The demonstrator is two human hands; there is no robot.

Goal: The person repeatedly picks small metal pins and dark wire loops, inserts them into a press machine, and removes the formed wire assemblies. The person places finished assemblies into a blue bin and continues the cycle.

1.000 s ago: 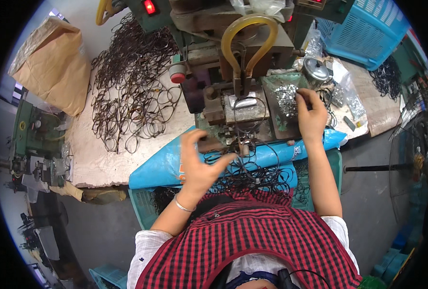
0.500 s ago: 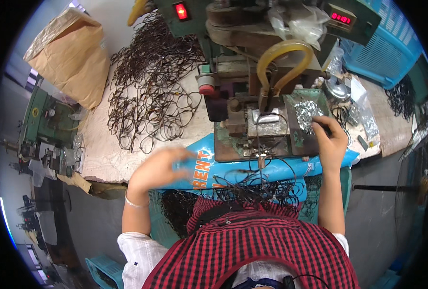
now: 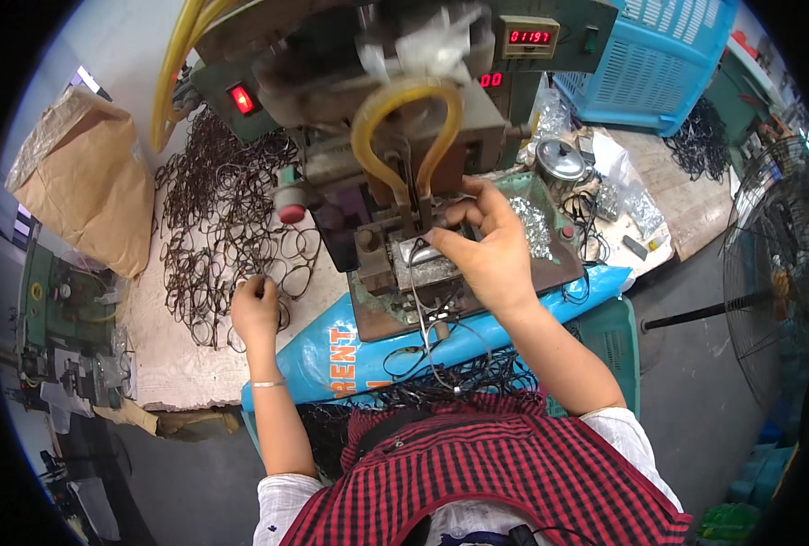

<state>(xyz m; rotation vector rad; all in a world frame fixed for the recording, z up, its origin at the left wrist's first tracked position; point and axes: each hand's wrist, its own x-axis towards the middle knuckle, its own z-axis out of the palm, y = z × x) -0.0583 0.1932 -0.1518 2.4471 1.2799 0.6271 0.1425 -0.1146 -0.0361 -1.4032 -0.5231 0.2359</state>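
My left hand is at the near edge of a heap of black cord loops on the pale tabletop, fingers pinched on a cord loop. My right hand reaches into the bench press, thumb and forefinger close together beside the tool. What they hold there is too small to make out. A black cord runs from the metal die block toward my lap. Small shiny metal pieces fill a green tray right of the die, partly behind my right hand.
A blue plastic sheet covers the table's front edge, with more black cords on my lap. A brown paper sack stands at the left. Back right are a blue basket and a lidded metal pot. A fan stands at the right.
My left hand has moved from over the blue sheet to the cord heap. My right hand has left the tray of metal pieces for the die. The whole view has shifted.
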